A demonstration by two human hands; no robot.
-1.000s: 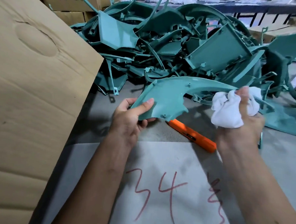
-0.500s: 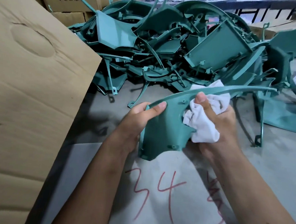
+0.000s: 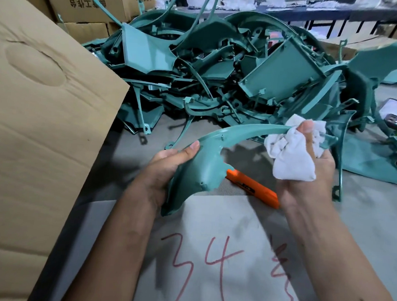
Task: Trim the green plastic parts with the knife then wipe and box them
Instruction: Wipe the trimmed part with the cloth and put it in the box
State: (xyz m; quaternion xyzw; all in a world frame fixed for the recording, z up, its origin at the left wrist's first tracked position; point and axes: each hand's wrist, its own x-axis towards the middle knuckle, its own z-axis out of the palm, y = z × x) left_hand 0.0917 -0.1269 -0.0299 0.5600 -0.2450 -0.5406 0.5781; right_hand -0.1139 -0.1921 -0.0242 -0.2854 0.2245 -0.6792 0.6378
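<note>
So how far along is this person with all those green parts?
Early days. The orange knife lies set down, so this curved part looks trimmed. The left hand holds it while the right hand rubs it with a white cloth. Boxing remains, and a big pile waits.

Half a second ago the right hand pressed its crumpled white cloth on the broad lower face of the curved green plastic part at frame centre; now hand and cloth sit at the thin arm's far end, right of centre; the left hand has tilted the part; the orange utility knife, then hidden, shows again below the part.
</note>
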